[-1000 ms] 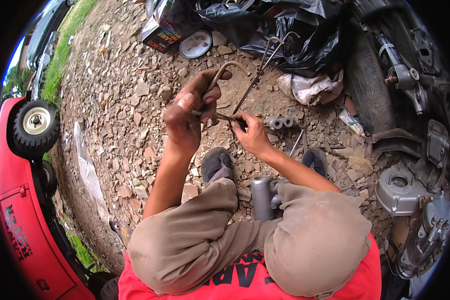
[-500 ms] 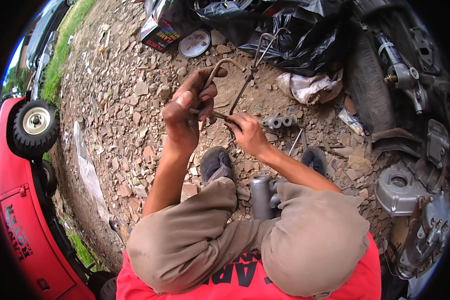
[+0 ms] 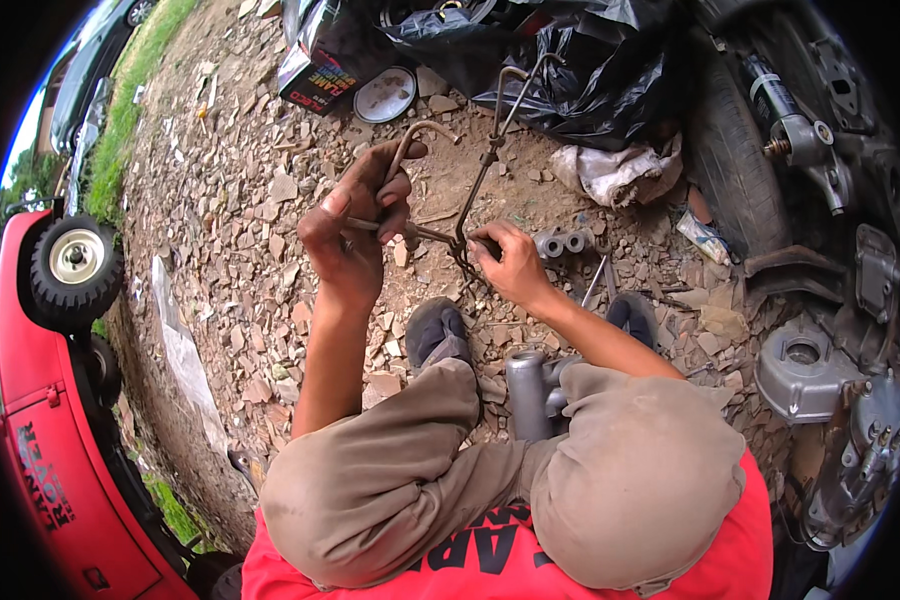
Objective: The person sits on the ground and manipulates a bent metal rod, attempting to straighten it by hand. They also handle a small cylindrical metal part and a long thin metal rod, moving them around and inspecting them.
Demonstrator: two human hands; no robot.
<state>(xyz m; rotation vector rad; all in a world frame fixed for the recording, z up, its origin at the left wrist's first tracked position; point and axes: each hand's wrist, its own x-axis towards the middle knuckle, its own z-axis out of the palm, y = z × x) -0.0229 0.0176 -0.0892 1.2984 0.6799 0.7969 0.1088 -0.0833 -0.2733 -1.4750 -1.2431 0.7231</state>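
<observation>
A bundle of thin bent metal pipes [image 3: 478,183] is held in front of me, with hooked ends pointing away and a small dark clamp where two of them meet. My left hand [image 3: 353,228], stained dark, is closed round one hook-ended pipe and raised above the gravel. Close to the point where the pipes cross, my right hand [image 3: 517,265] is pinched at their near ends; its fingertips partly hide the contact. Just right of that hand, a grey metal part [image 3: 564,243] with round openings lies on the ground.
A grey metal cylinder [image 3: 526,392] stands between my legs. Ahead are a box [image 3: 313,82], a round lid [image 3: 385,95] and black plastic bags [image 3: 595,85]. A tyre [image 3: 735,160] and a metal housing [image 3: 802,370] lie to the right; a red vehicle [image 3: 55,400] is at left.
My left hand has shifted left with the pipes, tilting the bundle. My right hand has moved slightly right, and the pipes' crossing now shows beside its fingertips.
</observation>
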